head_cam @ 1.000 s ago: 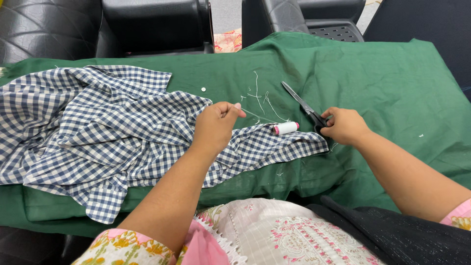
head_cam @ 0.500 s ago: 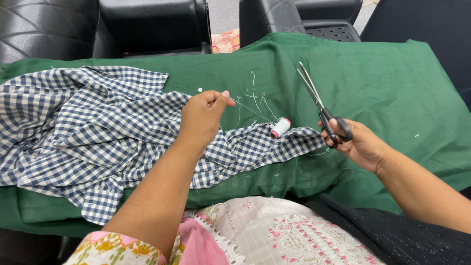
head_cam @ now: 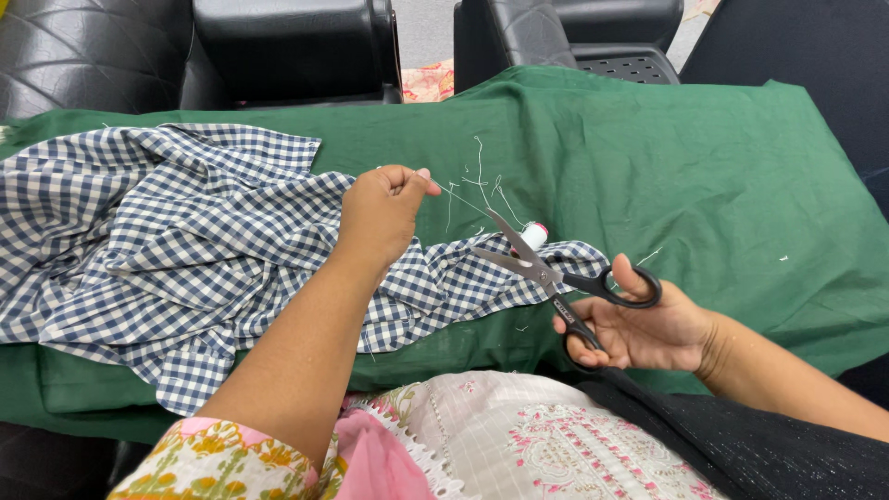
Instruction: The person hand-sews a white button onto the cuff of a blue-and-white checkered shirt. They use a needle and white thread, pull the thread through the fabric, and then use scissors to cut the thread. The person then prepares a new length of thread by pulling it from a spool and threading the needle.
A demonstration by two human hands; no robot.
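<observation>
The left hand (head_cam: 381, 206) pinches a thin white thread (head_cam: 460, 199) taut above the checked cloth (head_cam: 185, 250). The right hand (head_cam: 639, 324) grips black scissors (head_cam: 556, 276), blades parted and pointing to 10 o'clock, just short of the thread. A spool (head_cam: 534, 235) lies at 12 o'clock from the blades, on the cloth's edge over the green worktop (head_cam: 722, 185). Likely risks: the blades sit close above the cloth and could nip it, or slack thread could slide between them uncut.

Home sewing spot: green cloth (head_cam: 704, 176), black chairs (head_cam: 287, 46), thread scraps (head_cam: 482, 181).
</observation>
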